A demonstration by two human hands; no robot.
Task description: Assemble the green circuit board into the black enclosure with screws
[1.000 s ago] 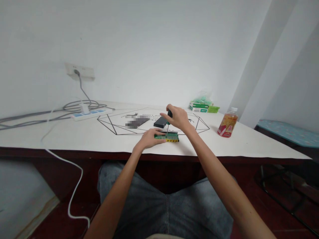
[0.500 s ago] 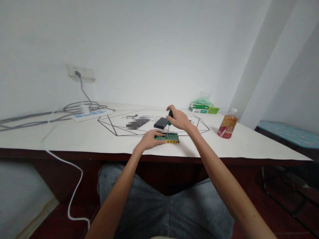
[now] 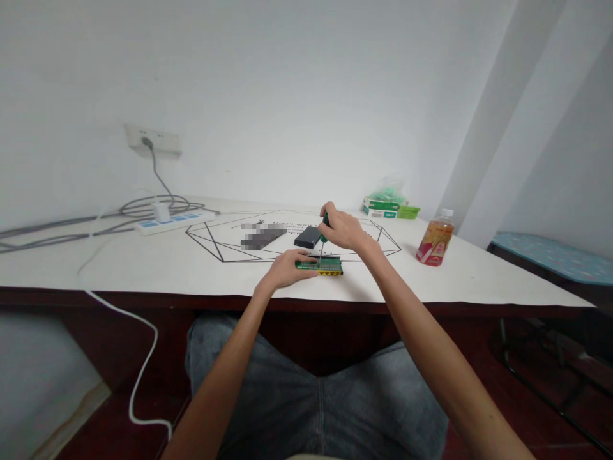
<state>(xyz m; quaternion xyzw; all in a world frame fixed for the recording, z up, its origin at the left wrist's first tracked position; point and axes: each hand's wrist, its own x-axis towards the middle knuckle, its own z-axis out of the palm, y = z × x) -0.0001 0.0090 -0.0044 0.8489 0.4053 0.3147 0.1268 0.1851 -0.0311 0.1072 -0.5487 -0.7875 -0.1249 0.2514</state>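
My right hand [image 3: 341, 227] is closed around the dark green handle of a screwdriver [image 3: 321, 250], held almost upright. Its metal shaft points down to a green circuit board [image 3: 331, 263] with a row of yellow ports along the near edge. My left hand [image 3: 286, 269] grips the left end of this board on the table, fingers on top and thumb along the near side. Just behind the board lies a flat black case [image 3: 307, 237]. A few tiny dark specks, perhaps screws, sit between case and board.
On the white table [image 3: 158, 268], a power strip [image 3: 173, 222] with grey cables stands at left. A drink bottle [image 3: 435, 239] is at right. Small green-and-white boxes [image 3: 381, 207] stand by the wall. A pixelated dark item [image 3: 262, 236] lies left of the case. A white cable [image 3: 143, 377] hangs over the edge.
The whole view has shifted very slightly. Both hands keep their places on the screwdriver and the circuit board, with the shaft still pointing down at the board.
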